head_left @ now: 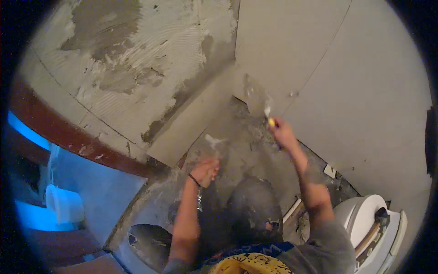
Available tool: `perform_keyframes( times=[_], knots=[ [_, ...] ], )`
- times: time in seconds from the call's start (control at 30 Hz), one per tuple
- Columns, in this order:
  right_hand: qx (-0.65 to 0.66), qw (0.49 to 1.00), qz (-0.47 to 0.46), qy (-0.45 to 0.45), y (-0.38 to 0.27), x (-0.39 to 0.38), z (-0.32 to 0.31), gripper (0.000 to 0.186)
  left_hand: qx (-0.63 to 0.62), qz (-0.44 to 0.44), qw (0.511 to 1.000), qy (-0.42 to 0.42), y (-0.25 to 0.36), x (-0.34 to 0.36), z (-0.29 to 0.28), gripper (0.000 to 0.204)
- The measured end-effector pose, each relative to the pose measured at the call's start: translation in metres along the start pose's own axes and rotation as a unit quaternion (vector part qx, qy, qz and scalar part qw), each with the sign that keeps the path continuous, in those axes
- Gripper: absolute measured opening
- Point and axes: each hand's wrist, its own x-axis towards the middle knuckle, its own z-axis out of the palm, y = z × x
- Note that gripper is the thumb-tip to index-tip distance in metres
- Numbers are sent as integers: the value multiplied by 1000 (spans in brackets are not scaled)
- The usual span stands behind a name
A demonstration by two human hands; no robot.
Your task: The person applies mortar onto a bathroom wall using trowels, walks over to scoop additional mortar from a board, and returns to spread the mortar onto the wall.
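My right hand (281, 133) grips a trowel (258, 95) by its yellow-tipped handle, the mortar-smeared blade pointing up toward the corner between two walls. Lower and to the left, my left hand (204, 171), with a dark band at its wrist, is closed on a grey, smeared object (212, 145) that is hard to make out, perhaps another blade. On the upper left is a surface (127, 50) coated with patchy, combed mortar. A narrow smooth band (191, 118) runs along its lower right side. To the right stands a smooth board wall (342, 77).
The dusty floor (246, 150) is streaked with mortar. A white toilet (358, 208) at lower right carries a hammer (378, 223). A pipe (292, 210) lies beside my knee. At the left, a red-brown edge (64, 116) borders a blue-lit area with a white bucket (64, 205).
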Motion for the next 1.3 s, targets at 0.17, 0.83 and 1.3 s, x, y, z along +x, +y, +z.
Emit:
perform_keyframes(
  times=[0.17, 0.83, 1.3],
  knots=[
    [-67, 989, 104, -85, -85, 125, -36, 20, -17, -71, 997, -18, -33, 19, 7, 27],
    [-216, 928, 153, -261, -211, 210, -6, 23, 43, -32, 998, -21, -63, 24, -29, 21],
    [-292, 866, -47, -404, -310, 79, 63, 22, -52, 23, 997, -52, -78, 14, -8, 23]
  ],
)
